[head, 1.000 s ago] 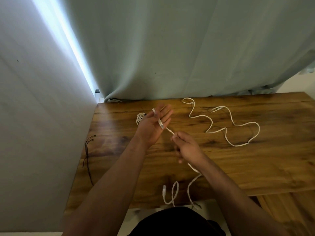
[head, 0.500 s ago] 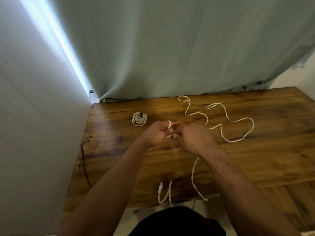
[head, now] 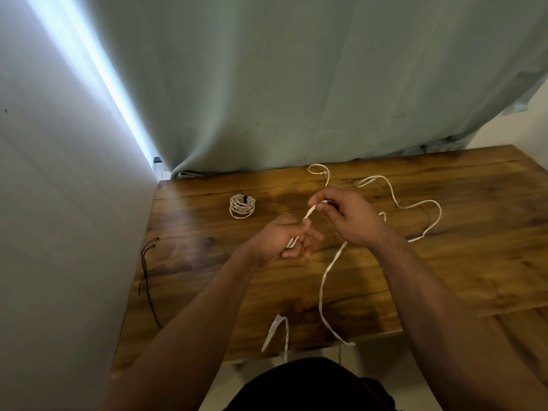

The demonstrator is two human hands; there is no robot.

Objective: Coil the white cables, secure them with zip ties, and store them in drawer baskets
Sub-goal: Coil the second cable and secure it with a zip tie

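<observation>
Right hand (head: 350, 218): thumb and forefinger pinch the white cable (head: 325, 277) just above the left hand, other fingers loosely curled behind.

Left hand (head: 281, 241): fingers curled around the cable's starting length. A short doubled run shows between the fingers, so a first turn looks to be forming. How many turns sit in the palm I cannot tell.

From the right hand the cable drops across the table (head: 459, 292) toward the near edge and goes over it. A connector end lies by that edge too, though whether it belongs to the same cable is unclear.

Progress:
- One coiled cable (head: 242, 206) lies on the far left of the table, bound by a dark tie, so I judge that one finished apart from storing.
- The held cable is at the very start of coiling, with most of its length slack.
- A loose cable (head: 440, 215) snakes over the far right of the table, untouched.
- Tying is left for both of these.
- No drawer or basket is in view, so storing is all ahead.

Around:
- Thin black ties (head: 146, 262), likely the zip ties, lie at the table's left edge by the wall (head: 59, 232), well apart from the hands.
- A grey-green curtain (head: 296, 84) hangs behind.

In the way: the slack hanging over the near edge may snag as it is drawn up. The loose cable passes just behind the right hand and could be swept into the coil.
</observation>
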